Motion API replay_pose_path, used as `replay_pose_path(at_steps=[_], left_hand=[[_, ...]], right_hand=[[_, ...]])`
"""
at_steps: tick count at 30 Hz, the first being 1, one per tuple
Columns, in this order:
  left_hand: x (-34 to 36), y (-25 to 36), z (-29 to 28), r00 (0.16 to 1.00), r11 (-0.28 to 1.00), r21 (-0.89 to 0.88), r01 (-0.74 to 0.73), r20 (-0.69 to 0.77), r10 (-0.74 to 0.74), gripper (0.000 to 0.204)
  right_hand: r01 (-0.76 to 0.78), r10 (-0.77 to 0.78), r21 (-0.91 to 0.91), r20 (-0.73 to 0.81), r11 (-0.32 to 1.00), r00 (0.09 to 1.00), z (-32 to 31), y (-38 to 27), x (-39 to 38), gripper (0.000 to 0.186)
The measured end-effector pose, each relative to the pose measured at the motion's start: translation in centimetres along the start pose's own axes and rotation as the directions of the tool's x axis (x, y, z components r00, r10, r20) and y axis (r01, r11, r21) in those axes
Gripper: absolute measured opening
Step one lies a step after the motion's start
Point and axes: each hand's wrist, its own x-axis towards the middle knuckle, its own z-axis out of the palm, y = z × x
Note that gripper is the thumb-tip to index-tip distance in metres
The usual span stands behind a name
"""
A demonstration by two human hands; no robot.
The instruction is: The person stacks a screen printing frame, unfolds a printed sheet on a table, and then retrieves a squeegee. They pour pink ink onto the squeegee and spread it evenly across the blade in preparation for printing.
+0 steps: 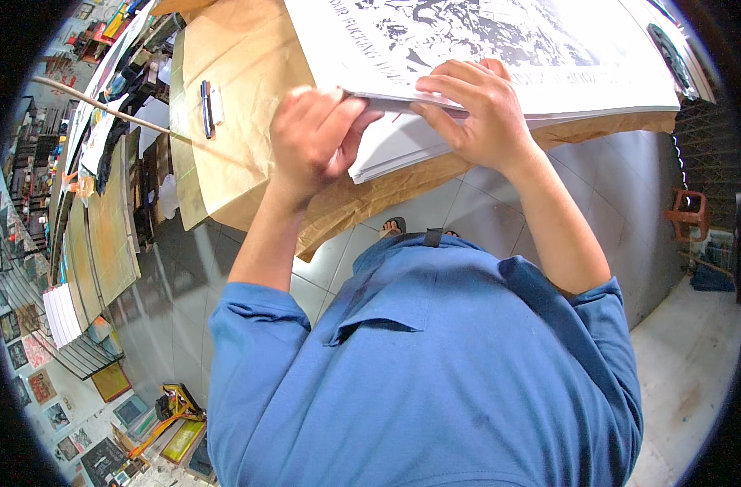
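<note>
Though near a pen (pixel 206 111) (on brown paper (pixel 240 61)), both hands' fingers (pixel 335 123) (pixel 454 88) tight on sheet (pixel 484 36).

The left hand (pixel 315 140) and right hand (pixel 480 109) are holding the near edge of a printed sheet (pixel 500 36); 1 pen (pixel 206 111) is lying on brown paper (pixel 244 57).

Both forearms (pixel 265 239) reach forward from the blue shirt (pixel 476 373). Ahead of it, the left hand (pixel 312 134) curls tightly; the right hand (pixel 485 114) bends its fingers over the thumb.
</note>
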Motion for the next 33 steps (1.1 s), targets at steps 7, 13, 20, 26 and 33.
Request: replay_pose_path(at_steps=[7, 13, 20, 26, 33], left_hand=[[1.9, 0.0, 0.5, 0.943, 0.997, -0.034, 0.068, -0.323, -0.076, 0.029], [-5.8, 2.4, 1.8, 0.952, 0.945, -0.151, 0.291, 0.142, -0.27, 0.04], [-8.3, 3.1, 2.6, 0.918, 0.95, -0.061, 0.307, 0.282, -0.279, 0.029], [-7.2, 3.7, 1.9, 0.909, 0.961, -0.023, 0.274, 0.334, -0.251, 0.024], [-3.9, 2.4, 1.8, 0.981, 0.979, 0.051, 0.196, 0.004, -0.196, 0.013]], right_hand=[[0.077, -0.117, -0.232, -0.161, 0.97, 0.98, -0.3, 1.1, 0.4, 0.016], [-0.055, 0.033, -0.075, -0.267, 0.996, 0.963, -3.8, 2.3, 5.1, 0.017], [-0.249, 0.271, 0.169, -0.123, 0.954, 0.955, -7.5, 3.7, 9.7, 0.018], [-0.287, 0.351, 0.369, -0.118, 0.884, 0.929, -10.0, 7.4, 13.4, 0.02], [-0.174, 0.236, 0.421, -0.099, 0.89, 0.967, -9.1, 8.5, 13.8, 0.024]])
